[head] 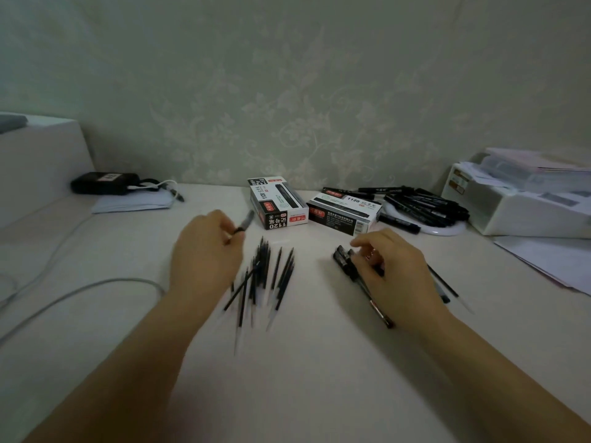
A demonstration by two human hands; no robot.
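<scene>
Pinching a small black pen piece (246,220), the left hand (204,251) held it out at its 1 o'clock. The right hand (393,270) curled round a bunch of black pens (347,263) on the table (319,362). Thin refills (265,276) lay between the hands. Two pen boxes (278,203) sat farther back, at 12 o'clock.

Both bare forearms reach forward from the lower corners and draw toward each other, wrists straight. The left grip (204,251) is knuckles-up, its fingers curled and pinching a slim dark pen piece (246,220) at the fingertips. The right grip (393,266) lies low and palm down, fingers curled round a bundle of pens (343,259), forefinger stretched leftward.
</scene>
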